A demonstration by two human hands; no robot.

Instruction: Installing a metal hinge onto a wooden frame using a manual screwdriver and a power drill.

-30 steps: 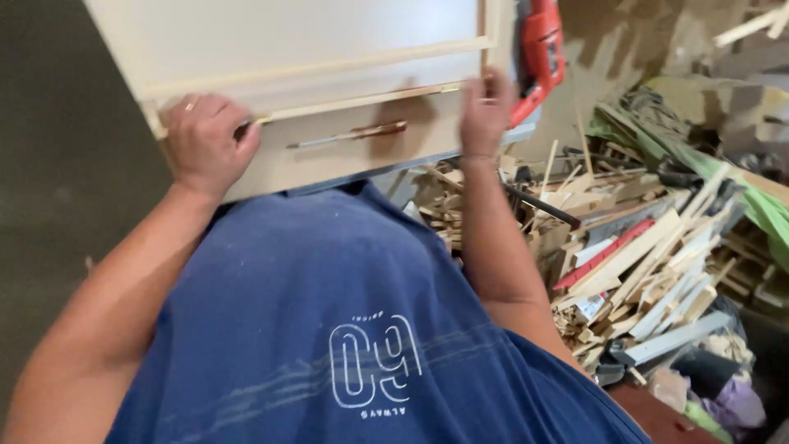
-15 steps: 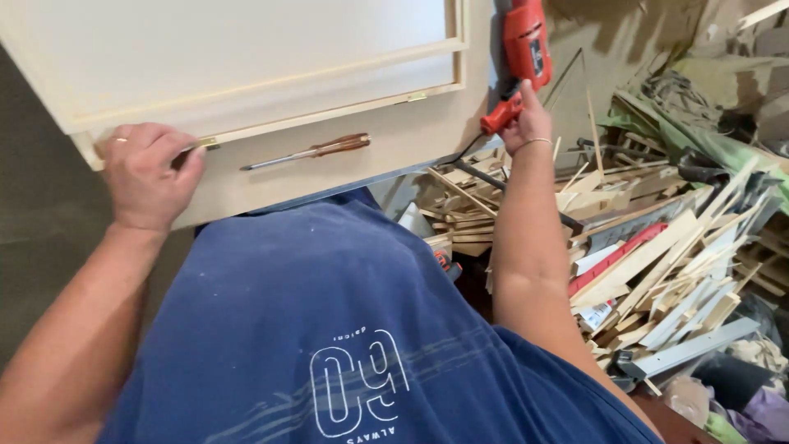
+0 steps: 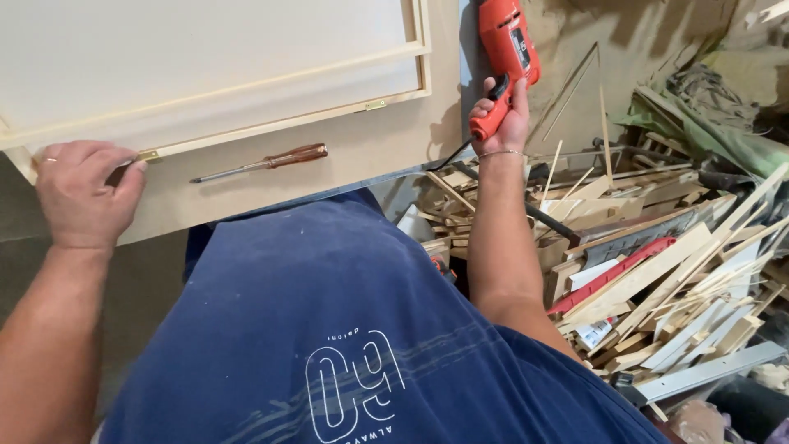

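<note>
- While the right hand (image 3: 499, 115) is now wrapped tight around the handle of the red power drill (image 3: 507, 49), a second ago it lay flat on the right edge of the cream panel (image 3: 246, 66), with the drill resting untouched just beyond it.
- Half a second ago the fingers were only closing on the drill's grip; now the drill is lifted, its body pointing up and away from the person, its dark cord trailing down towards the panel's edge.
- Over at the left, the left hand (image 3: 82, 193) has stayed on the near left corner of the panel, fingers curled over the edge and thumb close by a small brass hinge (image 3: 149, 154). It presses down on the board and holds no tool.
- Between the two hands the screwdriver (image 3: 263, 162), with its brown wooden handle, lies loose on the panel's lower border, much where it lay before and touched by neither hand.
- A second brass hinge (image 3: 376, 104) sits on the raised frame strip, nearer the drill hand.
- By my judgement the work has turned from steadying the panel with both hands to taking up the power tool, with one hand left to hold the board.
- Beyond the right arm, a heap of wooden offcuts (image 3: 657, 263) covers the floor, well apart from the panel.
</note>
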